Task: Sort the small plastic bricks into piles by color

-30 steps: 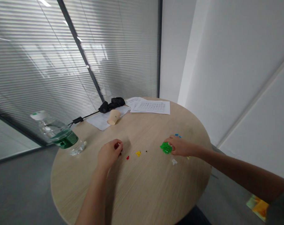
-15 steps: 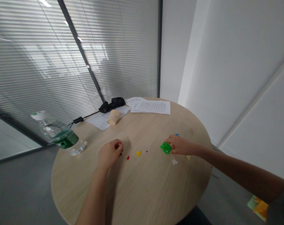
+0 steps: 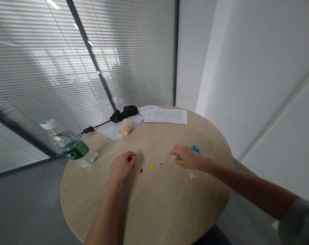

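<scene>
Over the green pieces (image 3: pixel 178 157), my right hand (image 3: pixel 187 157) reaches left with fingers stretched and the thumb apart. It covers most of the green heap, and I see no piece pinched in it. My left hand (image 3: pixel 121 165) rests on the table with its fingers curled towards the thumb; whatever they hold is hidden. Just right of it are a few red pieces (image 3: pixel 141 170), a small yellow heap (image 3: pixel 152 166) and one tiny dark piece (image 3: pixel 161 164). Blue pieces (image 3: pixel 195 149) lie behind my right hand, and whitish clear pieces (image 3: pixel 192 176) in front of it.
On the round wooden table (image 3: pixel 154 204), a clear water bottle (image 3: pixel 70 144) with a green label stands at the left. Towards the back are a paper cup (image 3: pixel 126 127) on its side, a black bundle (image 3: pixel 125 113) with a cable, and printed sheets (image 3: pixel 167 115).
My right hand has moved left from the green heap's right edge to over it, uncovering more blue pieces. My left hand keeps its curled pose. The view has shifted slightly.
</scene>
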A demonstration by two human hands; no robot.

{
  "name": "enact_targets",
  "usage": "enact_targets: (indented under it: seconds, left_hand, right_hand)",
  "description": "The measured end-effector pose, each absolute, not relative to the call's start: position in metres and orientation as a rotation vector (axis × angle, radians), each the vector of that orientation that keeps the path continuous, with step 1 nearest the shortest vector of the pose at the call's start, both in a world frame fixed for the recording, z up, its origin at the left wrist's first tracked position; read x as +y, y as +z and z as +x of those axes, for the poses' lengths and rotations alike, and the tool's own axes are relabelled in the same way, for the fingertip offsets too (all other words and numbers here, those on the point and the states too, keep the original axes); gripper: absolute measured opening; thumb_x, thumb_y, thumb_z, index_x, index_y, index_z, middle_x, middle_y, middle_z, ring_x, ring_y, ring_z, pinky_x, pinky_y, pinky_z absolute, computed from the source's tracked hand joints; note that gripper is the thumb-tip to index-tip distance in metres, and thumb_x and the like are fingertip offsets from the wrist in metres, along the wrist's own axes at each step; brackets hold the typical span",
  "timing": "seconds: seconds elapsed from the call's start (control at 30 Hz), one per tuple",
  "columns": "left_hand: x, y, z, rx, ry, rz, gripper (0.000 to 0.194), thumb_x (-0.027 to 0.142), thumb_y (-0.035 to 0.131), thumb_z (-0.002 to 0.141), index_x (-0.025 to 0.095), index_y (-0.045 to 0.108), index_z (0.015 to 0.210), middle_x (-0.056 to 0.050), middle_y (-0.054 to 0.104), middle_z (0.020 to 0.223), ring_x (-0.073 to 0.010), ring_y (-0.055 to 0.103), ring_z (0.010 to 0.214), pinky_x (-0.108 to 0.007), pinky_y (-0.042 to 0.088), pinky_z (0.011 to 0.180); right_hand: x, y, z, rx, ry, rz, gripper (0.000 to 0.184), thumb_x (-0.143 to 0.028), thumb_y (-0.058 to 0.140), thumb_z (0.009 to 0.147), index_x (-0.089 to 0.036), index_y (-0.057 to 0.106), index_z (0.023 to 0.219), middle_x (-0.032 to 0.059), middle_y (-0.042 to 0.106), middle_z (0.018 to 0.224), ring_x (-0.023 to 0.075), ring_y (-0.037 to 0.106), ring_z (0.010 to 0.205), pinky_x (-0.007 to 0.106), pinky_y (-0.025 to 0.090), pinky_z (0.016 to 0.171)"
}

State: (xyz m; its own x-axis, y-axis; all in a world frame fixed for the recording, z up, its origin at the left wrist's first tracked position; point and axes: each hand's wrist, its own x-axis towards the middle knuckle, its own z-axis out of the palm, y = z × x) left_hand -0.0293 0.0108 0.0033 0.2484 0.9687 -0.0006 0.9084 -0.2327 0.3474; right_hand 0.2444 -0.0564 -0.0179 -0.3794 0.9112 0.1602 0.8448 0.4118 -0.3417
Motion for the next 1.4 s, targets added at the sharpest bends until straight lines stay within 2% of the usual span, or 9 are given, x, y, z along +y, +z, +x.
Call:
enact_targets:
  seconds: [0.13, 0.3, 0.5, 0.67, 0.93, 1.07, 1.2, 1.4]
  left_hand:
    - [0.011, 0.001, -0.03, 1.727, 0.304, 2.255, 0.026, 0.035, 0.044, 0.085, 0.02, 0.065, 0.091, -0.004, 0.069, 0.078, -0.0167, 0.061, 0.069, -0.025, 0.034, 0.057]
    - [0.011, -0.003, -0.029, 1.593, 0.315, 2.362, 0.023, 0.029, 0.046, 0.083, 0.019, 0.066, 0.088, -0.004, 0.068, 0.079, -0.0154, 0.058, 0.069, -0.024, 0.034, 0.058]
    - [0.011, -0.005, -0.029, 1.539, 0.329, 2.396, 0.022, 0.026, 0.047, 0.082, 0.019, 0.066, 0.09, -0.004, 0.067, 0.081, -0.0154, 0.057, 0.07, -0.024, 0.034, 0.06]
    - [0.01, -0.004, -0.029, 1.548, 0.317, 2.394, 0.023, 0.027, 0.047, 0.082, 0.019, 0.066, 0.09, -0.004, 0.067, 0.08, -0.0159, 0.058, 0.071, -0.025, 0.034, 0.06]
    - [0.011, 0.0, -0.034, 1.659, 0.382, 2.255, 0.021, 0.027, 0.047, 0.083, 0.019, 0.065, 0.091, -0.003, 0.067, 0.077, -0.0156, 0.06, 0.068, -0.024, 0.037, 0.059]
    - [0.013, 0.0, -0.04, 1.798, 0.458, 2.206, 0.022, 0.027, 0.047, 0.083, 0.018, 0.064, 0.094, -0.005, 0.068, 0.086, -0.0164, 0.061, 0.072, -0.024, 0.039, 0.062]
    - [0.012, -0.001, -0.038, 1.835, 0.491, 2.253, 0.02, 0.026, 0.049, 0.083, 0.018, 0.065, 0.091, -0.006, 0.067, 0.093, -0.0167, 0.061, 0.076, -0.025, 0.04, 0.065]
    - [0.009, -0.002, -0.036, 1.813, 0.512, 2.238, 0.02, 0.026, 0.048, 0.083, 0.019, 0.066, 0.089, -0.006, 0.066, 0.09, -0.0169, 0.06, 0.075, -0.025, 0.039, 0.063]
  right_hand:
    - [-0.047, -0.019, 0.208, -2.451, 0.296, -1.449, 0.024, -0.008, 0.05, 0.078, -0.012, 0.066, 0.096, 0.0105, 0.065, 0.094, 0.0178, 0.057, 0.087, 0.028, 0.04, 0.078]
    - [-0.036, -0.028, 0.192, -2.454, 0.312, -1.467, 0.016, -0.009, 0.053, 0.079, -0.013, 0.067, 0.085, 0.0085, 0.067, 0.087, 0.0167, 0.059, 0.08, 0.026, 0.04, 0.071]
    - [-0.031, -0.036, 0.194, -2.385, 0.383, -1.453, 0.019, -0.008, 0.053, 0.078, -0.016, 0.069, 0.085, 0.0054, 0.069, 0.084, 0.0148, 0.06, 0.076, 0.024, 0.04, 0.068]
    - [-0.033, -0.031, 0.199, -2.387, 0.348, -1.506, 0.014, -0.01, 0.055, 0.078, -0.016, 0.068, 0.081, 0.0044, 0.068, 0.079, 0.0145, 0.059, 0.072, 0.024, 0.037, 0.064]
    - [-0.046, -0.021, 0.192, -2.444, 0.263, -1.36, 0.018, -0.012, 0.053, 0.082, -0.013, 0.067, 0.092, 0.0089, 0.066, 0.093, 0.0173, 0.058, 0.084, 0.027, 0.041, 0.075]
    - [-0.048, -0.018, 0.175, -2.551, 0.2, -1.31, 0.019, -0.015, 0.054, 0.084, -0.01, 0.065, 0.098, 0.0121, 0.064, 0.095, 0.0195, 0.059, 0.088, 0.029, 0.043, 0.077]
    - [-0.041, -0.019, 0.16, -2.634, 0.09, -1.312, 0.015, -0.016, 0.056, 0.084, -0.009, 0.065, 0.094, 0.0136, 0.063, 0.095, 0.0215, 0.058, 0.09, 0.03, 0.043, 0.078]
    - [-0.034, -0.03, 0.155, -2.715, 0.048, -1.254, 0.017, -0.01, 0.05, 0.087, -0.01, 0.066, 0.085, 0.012, 0.065, 0.089, 0.0195, 0.059, 0.082, 0.029, 0.043, 0.073]
